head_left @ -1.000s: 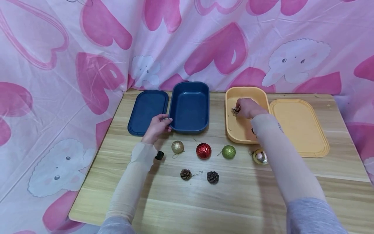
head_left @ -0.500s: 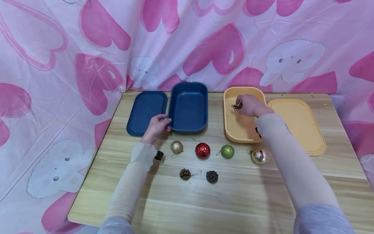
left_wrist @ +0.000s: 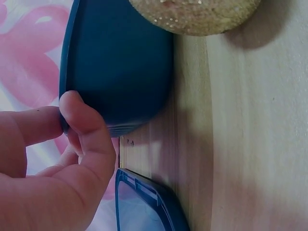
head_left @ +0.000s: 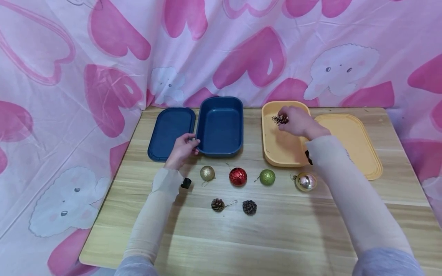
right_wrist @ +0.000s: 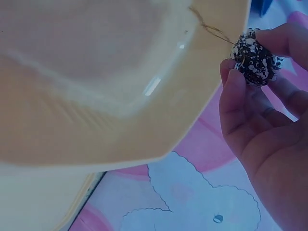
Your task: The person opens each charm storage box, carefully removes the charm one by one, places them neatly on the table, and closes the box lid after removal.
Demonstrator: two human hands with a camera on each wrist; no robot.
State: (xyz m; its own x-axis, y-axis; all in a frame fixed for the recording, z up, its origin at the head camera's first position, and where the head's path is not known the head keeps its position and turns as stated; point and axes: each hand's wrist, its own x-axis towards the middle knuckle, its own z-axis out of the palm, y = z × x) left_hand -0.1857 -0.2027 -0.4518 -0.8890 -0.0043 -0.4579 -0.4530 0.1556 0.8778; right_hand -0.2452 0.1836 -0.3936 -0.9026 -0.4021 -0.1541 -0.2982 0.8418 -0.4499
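Observation:
My right hand [head_left: 296, 122] pinches a pine cone [right_wrist: 255, 57] between thumb and fingers, above the yellow box [head_left: 269, 149]. White flecks cover the cone, and a thin gold string trails from it in the right wrist view. At the left, my other hand [head_left: 183, 149] grips the rim of the dark blue box [head_left: 221, 130] at its near left corner. The left wrist view has thumb and finger meeting over that rim [left_wrist: 67, 96]. Nothing lies inside the blue box.
In front of the boxes lie a gold ball [head_left: 207, 173], a red ball [head_left: 238, 176], a green ball [head_left: 267, 177] and a shiny ball [head_left: 305, 181]. Nearer are a brown pine cone [head_left: 218, 205] and a dark one. A blue lid [head_left: 171, 134] and a yellow lid [head_left: 348, 145] flank the boxes.
My right hand has risen a little towards the back of the yellow box, carrying the pine cone. The left hand keeps its hold on the blue box. The head view has shifted slightly.

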